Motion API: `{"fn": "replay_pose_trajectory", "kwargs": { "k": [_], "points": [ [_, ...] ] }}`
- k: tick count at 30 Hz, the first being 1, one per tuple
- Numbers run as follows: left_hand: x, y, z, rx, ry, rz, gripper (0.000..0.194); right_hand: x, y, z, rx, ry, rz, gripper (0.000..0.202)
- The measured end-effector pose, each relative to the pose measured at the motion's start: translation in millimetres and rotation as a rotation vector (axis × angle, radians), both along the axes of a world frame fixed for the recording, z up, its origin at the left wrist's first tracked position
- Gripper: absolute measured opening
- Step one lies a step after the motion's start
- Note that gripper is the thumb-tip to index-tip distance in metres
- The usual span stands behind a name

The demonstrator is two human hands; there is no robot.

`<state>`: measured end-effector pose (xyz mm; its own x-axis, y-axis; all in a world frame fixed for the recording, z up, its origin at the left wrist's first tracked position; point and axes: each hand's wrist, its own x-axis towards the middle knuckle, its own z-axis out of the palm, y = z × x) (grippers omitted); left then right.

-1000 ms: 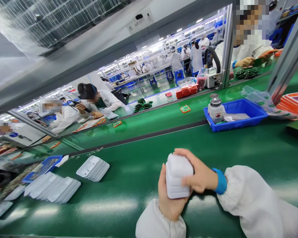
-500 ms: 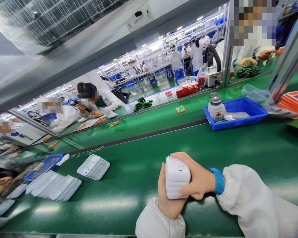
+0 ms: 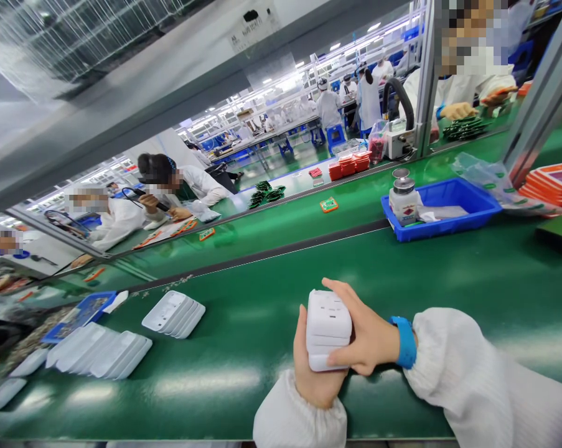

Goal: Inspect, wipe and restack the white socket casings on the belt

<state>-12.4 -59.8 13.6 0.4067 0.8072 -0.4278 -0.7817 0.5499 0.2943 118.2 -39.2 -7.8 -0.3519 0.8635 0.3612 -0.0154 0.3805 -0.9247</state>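
Observation:
A stack of several white plastic housing covers (image 3: 328, 326), with small slots in the top one, is held between my two hands above the green bench. My left hand (image 3: 315, 379) supports it from below, with the fingers wrapped along its left side. My right hand (image 3: 371, 339), with a blue band at the wrist, grips the right side. Its thumb presses the lower front edge, while a finger is lifted clear of the upper edge. To the left, another stack of white covers (image 3: 173, 313) and an overlapping row of covers (image 3: 101, 351) lie on the bench.
A blue tray (image 3: 444, 227) with a dispenser bottle (image 3: 404, 198) in it stands at right. Orange frames (image 3: 554, 186) are piled beyond. A blue tray of small parts (image 3: 82, 316) is at far left. People work across a conveyor carrying a circuit board (image 3: 328, 205).
The stack and both hands have shifted slightly left in view. My right index finger has lifted away from the top cover. A person's hand at the far left has drawn back toward the edge.

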Motion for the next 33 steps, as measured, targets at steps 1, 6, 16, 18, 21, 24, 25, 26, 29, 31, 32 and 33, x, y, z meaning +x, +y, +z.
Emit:
{"fn": "replay_pose_trajectory", "kwargs": {
  "k": [1,6,16,18,21,24,25,26,29,31,32,33],
  "points": [
    [0.0,0.0,-0.6,-0.005,-0.003,0.021,0.049,-0.6,-0.8,-0.1,0.034,-0.071,0.003,0.119],
    [-4.0,1.5,-3.4,-0.058,0.001,0.082,0.041,3.8,0.8,1.2,0.15,-0.275,0.094,0.135],
    [-1.7,-5.8,-1.1,0.168,0.344,0.422,0.056,9.7,10.9,-2.4,0.19,-0.499,-0.014,0.108],
    [-0.7,-7.2,-2.7,0.162,0.449,0.498,0.063,8.7,11.8,-4.5,0.19,-0.531,-0.009,0.105],
    [-1.3,-8.1,-5.1,0.158,0.507,0.502,0.07,6.7,11.6,-7.4,0.185,-0.529,-0.02,0.102],
    [-1.9,-8.5,-7.1,0.201,0.509,0.488,0.069,7.0,10.4,-7.0,0.206,-0.542,-0.031,0.096],
    [-1.9,-9.0,-8.1,0.217,0.539,0.487,0.07,7.8,9.9,-6.3,0.217,-0.556,-0.035,0.094],
    [-1.9,-9.7,-9.4,0.236,0.586,0.486,0.074,8.8,9.3,-5.6,0.233,-0.574,-0.041,0.091],
    [-3.1,-13.0,-14.9,0.357,0.762,0.504,0.093,11.1,7.4,-4.7,0.298,-0.625,-0.058,0.085],
    [-5.4,-15.4,-18.4,0.506,0.916,0.53,0.096,10.6,6.0,-5.3,0.33,-0.622,-0.045,0.079],
    [-7.1,-16.4,-19.0,0.584,1.017,0.538,0.096,9.6,5.3,-5.5,0.336,-0.601,-0.034,0.075],
    [-9.0,-17.0,-18.5,0.659,1.134,0.538,0.096,8.2,4.5,-5.6,0.333,-0.568,-0.022,0.072]
  ]
}}
